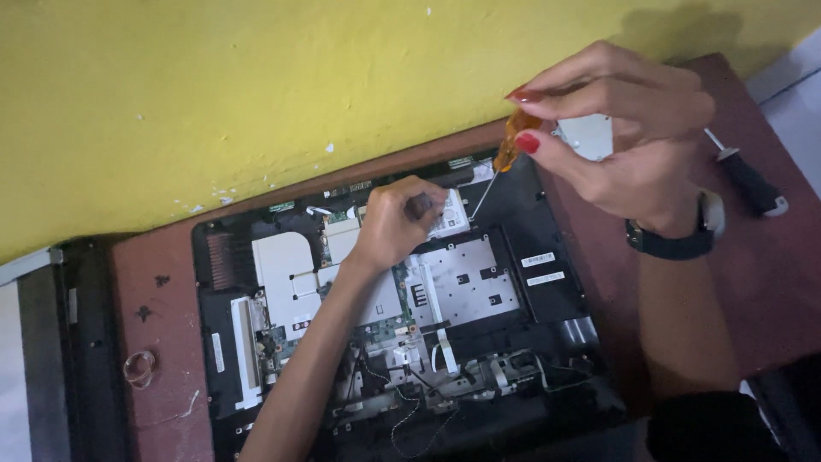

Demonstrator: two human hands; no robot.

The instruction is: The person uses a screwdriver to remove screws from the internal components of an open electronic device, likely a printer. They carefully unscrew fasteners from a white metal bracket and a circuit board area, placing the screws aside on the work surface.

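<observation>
Laptop chassis (547,299), opened w/ board exposed, lies under both hands on a reddish-brown desk (162,325). Left hand (395,224) curls down on a metal plate, fingertips pressing beside a screw spot. Right hand (629,128) pinches an amber-handled screwdriver (506,154) (thin shaft angled down-left), tip near left fingers. Unscrewing step, I'd judge; next needs tip seated square.

Dim indoor light, soft shadows, slight blur, grainy.

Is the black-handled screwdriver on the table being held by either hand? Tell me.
No, the black-handled screwdriver lies alone on the table; the right hand grips an orange-handled screwdriver.
</observation>
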